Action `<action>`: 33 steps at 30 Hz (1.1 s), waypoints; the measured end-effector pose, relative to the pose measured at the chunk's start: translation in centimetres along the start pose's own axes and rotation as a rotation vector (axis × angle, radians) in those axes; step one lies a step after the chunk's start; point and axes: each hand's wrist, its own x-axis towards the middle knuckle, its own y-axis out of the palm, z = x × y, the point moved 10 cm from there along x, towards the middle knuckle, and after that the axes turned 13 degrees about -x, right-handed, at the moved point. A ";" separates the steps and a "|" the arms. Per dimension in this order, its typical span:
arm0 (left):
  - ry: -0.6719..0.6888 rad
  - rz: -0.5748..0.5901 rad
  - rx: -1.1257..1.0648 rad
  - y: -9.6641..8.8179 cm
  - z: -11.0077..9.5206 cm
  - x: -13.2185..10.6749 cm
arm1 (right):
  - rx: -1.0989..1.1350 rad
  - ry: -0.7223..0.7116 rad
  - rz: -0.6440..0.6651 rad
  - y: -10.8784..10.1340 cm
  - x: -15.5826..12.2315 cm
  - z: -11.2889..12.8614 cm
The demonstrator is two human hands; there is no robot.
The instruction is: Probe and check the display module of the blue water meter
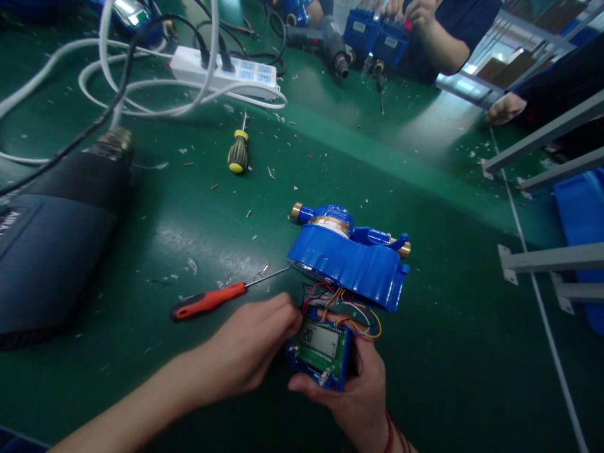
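My right hand is wrapped round a small blue-framed display module, a green circuit board with a lit LCD facing up. My left hand is closed, its fingertips pressed together at the module's upper left corner by the wires; what they pinch is hidden. Thin red, black, yellow and white wires run from the module to a blue water meter lying just beyond, with brass threaded ends. An orange-and-black screwdriver lies left of the meter, its tip close to the housing.
A yellow-and-black screwdriver lies further back. At left are a heat gun and a white power strip with looping cables. Across the green table, a co-worker's hands touch blue meters. Metal brackets edge the right side.
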 end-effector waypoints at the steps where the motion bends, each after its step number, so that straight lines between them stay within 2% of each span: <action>1: 0.007 0.011 -0.010 0.0 0.0 0.0 | 0.020 0.010 0.008 0.1 0.0 -0.1; 11: 0.056 0.048 -0.065 0.1 0.0 -0.4 | 0.118 0.064 0.035 0.9 -0.2 -1.0; 14: 0.062 0.111 -0.074 1.1 -0.4 -0.9 | 0.111 0.160 -0.051 -0.3 0.2 -2.1; 16: 0.061 0.091 -0.114 1.2 -0.4 -1.3 | 0.114 0.209 -0.109 -1.0 0.3 -2.6; 17: 0.059 0.031 -0.142 0.7 -0.2 -1.5 | 0.136 0.206 -0.108 -1.0 0.3 -2.5; 22: -0.032 -0.461 -0.136 -4.2 1.7 -2.4 | 0.301 0.136 -0.034 0.1 0.1 -1.8; 24: -0.044 -0.579 -0.082 -5.5 1.6 -2.6 | 0.301 0.109 -0.043 0.0 0.0 -1.7; 26: -0.074 -0.633 -0.117 -5.8 1.7 -2.5 | 0.309 0.075 -0.038 0.0 -0.1 -1.6; 28: -0.191 -0.585 -0.361 -4.8 2.9 -2.0 | 0.350 0.059 -0.024 0.1 -0.1 -1.5; 30: -0.327 -0.437 -0.721 -2.0 4.1 -1.3 | 0.409 0.058 -0.012 0.2 0.0 -1.4; 33: -0.396 -0.229 -1.100 1.3 3.8 -0.6 | 0.470 0.053 -0.007 0.3 0.2 -1.0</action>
